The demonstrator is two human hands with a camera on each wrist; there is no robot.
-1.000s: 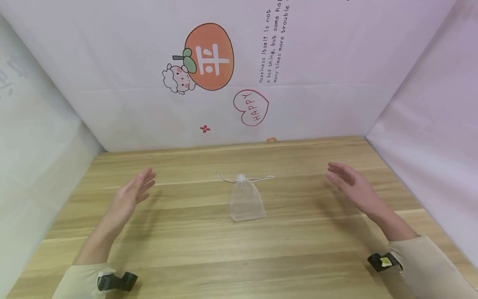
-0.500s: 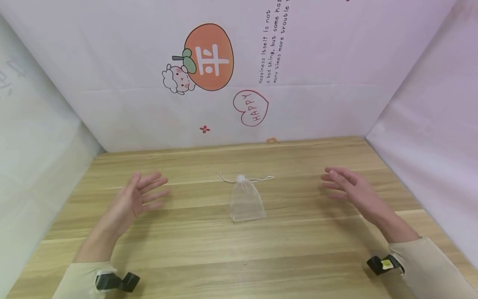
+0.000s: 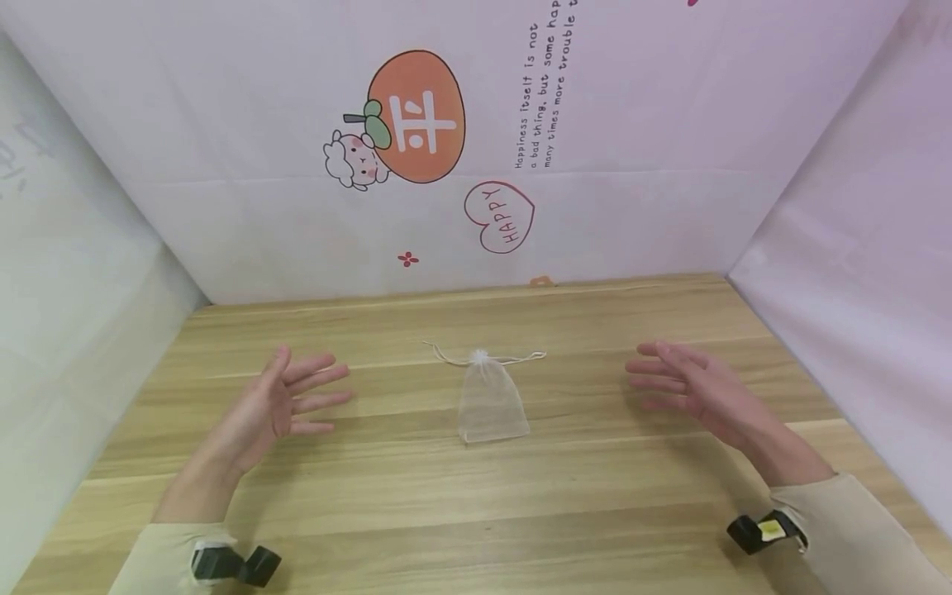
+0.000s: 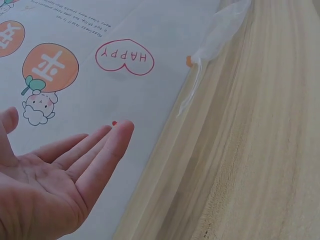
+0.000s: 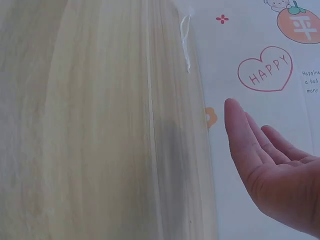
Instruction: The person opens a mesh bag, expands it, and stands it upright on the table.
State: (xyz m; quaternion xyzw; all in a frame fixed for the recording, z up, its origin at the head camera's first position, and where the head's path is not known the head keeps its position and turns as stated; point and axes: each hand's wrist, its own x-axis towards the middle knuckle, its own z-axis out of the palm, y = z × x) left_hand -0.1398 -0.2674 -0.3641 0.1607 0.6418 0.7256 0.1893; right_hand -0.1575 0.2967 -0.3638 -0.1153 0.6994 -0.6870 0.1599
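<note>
A small sheer white drawstring pouch (image 3: 494, 405) lies flat at the middle of the wooden table, its neck gathered and its cords spread to both sides. To its left my left hand (image 3: 278, 401) hovers, palm turned up and inward, fingers spread and holding nothing. On the other side my right hand (image 3: 695, 384) mirrors it, fingers extended toward the pouch and apart from it. The left wrist view shows the pouch (image 4: 222, 32) at the top, beyond the fingers. Only a cord (image 5: 185, 45) and a bit of the neck show clearly in the right wrist view.
The wooden table (image 3: 476, 529) is bounded at the back by a white printed sheet (image 3: 632, 215) with cartoon drawings and lettering. White sheets also close off the left (image 3: 67, 289) and right (image 3: 855, 248) sides. A dark camera mount (image 3: 236, 564) sits at the left wrist.
Both hands have turned their palms more upward and spread their fingers, with the fingertips coming slightly inward and lower. The pouch lies where it was.
</note>
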